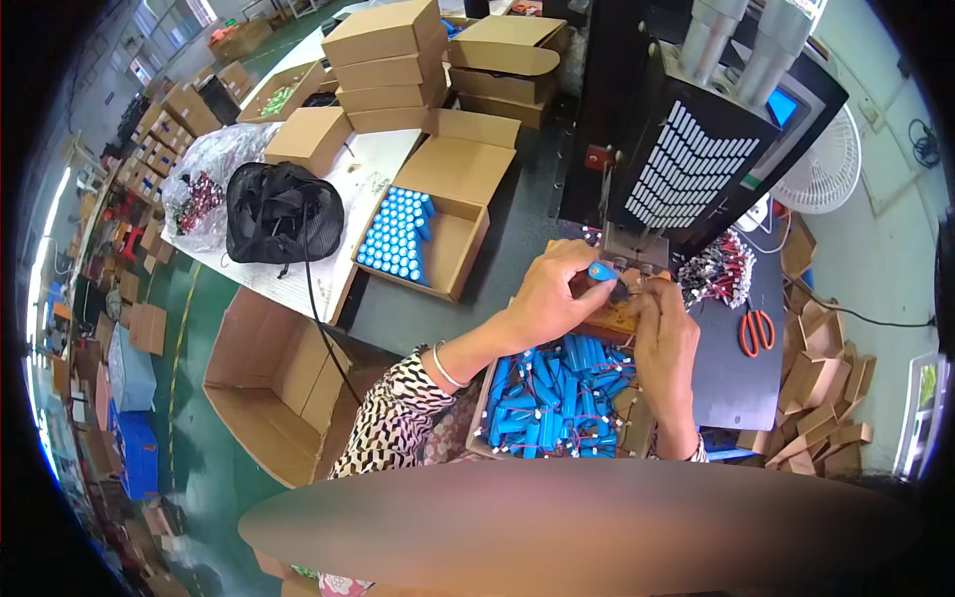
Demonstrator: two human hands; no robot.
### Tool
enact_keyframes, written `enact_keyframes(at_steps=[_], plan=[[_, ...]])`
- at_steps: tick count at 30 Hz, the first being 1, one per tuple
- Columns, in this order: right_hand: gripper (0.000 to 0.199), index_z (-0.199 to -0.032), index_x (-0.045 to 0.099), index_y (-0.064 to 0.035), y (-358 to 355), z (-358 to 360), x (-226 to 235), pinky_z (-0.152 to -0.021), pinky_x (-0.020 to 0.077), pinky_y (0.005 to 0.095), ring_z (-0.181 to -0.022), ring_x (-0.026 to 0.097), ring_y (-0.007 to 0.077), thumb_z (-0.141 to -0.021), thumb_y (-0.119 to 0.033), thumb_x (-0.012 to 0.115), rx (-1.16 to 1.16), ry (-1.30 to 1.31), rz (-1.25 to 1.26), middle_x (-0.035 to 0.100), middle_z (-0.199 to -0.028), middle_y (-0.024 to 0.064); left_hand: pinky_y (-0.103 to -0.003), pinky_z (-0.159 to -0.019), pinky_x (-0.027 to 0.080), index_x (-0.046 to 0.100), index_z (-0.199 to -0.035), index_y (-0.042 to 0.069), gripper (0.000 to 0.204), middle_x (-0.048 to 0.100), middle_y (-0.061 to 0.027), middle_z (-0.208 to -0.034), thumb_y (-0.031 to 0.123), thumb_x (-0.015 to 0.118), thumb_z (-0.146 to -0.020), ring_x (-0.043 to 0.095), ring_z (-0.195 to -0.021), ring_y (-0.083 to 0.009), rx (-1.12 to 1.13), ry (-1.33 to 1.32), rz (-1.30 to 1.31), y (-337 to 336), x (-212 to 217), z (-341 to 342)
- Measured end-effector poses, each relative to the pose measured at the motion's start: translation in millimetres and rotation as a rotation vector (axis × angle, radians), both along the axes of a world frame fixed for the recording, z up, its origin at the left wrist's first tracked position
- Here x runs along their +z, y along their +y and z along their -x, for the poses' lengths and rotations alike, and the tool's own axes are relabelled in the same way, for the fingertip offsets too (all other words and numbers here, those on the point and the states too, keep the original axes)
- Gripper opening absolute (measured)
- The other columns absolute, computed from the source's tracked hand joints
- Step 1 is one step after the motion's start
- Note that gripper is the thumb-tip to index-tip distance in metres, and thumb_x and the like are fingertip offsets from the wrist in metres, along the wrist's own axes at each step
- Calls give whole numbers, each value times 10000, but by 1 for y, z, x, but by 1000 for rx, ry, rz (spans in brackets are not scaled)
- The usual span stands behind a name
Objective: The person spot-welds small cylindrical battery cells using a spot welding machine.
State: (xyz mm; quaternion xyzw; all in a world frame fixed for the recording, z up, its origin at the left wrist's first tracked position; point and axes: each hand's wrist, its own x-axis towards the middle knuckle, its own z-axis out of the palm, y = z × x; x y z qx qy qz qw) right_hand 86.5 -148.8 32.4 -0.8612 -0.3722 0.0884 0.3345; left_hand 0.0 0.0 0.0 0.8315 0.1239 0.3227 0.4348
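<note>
My left hand (559,291) pinches a blue cylindrical battery cell (601,271) between thumb and fingers, one round end facing up toward me. Close on its right, my right hand (665,333) has its fingers pressed together by the cell's far end; what they hold is too small to make out. Both hands are at the metal head of a black bench machine (686,169), probably a spot welder. Below them sits a cardboard box (479,428) full of blue cells with thin wire leads (552,393). A brownish block (609,323) lies partly hidden under my hands.
To the left, an open carton (468,249) holds upright blue cells (398,239), beside a black mesh bag (284,214). Bundled wire leads (718,269) and orange-handled scissors (756,331) lie right. Stacked boxes (383,60) stand behind; a black cable (313,289) hangs over a large carton (264,368).
</note>
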Motion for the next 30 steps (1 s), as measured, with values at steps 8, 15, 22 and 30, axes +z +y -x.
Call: enact_keyframes(at_steps=[8, 15, 22, 30], plan=[[57, -935, 548, 1, -7, -16, -10, -589, 429, 221, -692, 513, 82, -917, -28, 503, 196, 456, -552, 577, -917, 63, -417, -717, 421, 609, -876, 15, 155, 561, -159, -882, 99, 662, -756, 514, -802, -343, -42, 2, -283, -8, 3, -13], [129, -881, 579, 44, 6, -25, -2, -571, 429, 222, -656, 506, 64, -896, -83, 574, 165, 529, -515, 600, -856, 36, -401, -798, 469, 633, -1002, 28, 209, 606, -172, -1021, -10, 612, -798, 584, -943, -371, -167, -34, -29, -2, -7, -20], [171, -817, 597, 55, 15, -25, -5, -565, 435, 250, -621, 518, 74, -859, -110, 606, 140, 375, -464, 585, -682, 60, -402, -787, 470, 610, -1036, 32, 270, 586, -178, -1039, -49, 601, -779, 576, -936, -389, -119, -16, -166, -6, -4, -18], [182, -765, 592, 65, 23, -29, -14, -472, 378, 306, -516, 486, 113, -840, -100, 599, 165, 315, -488, 544, -562, 93, -409, -786, 467, 600, -1058, 29, 306, 577, -182, -1055, -67, 593, -768, 568, -944, -397, -133, -23, -139, -6, -2, -18]])
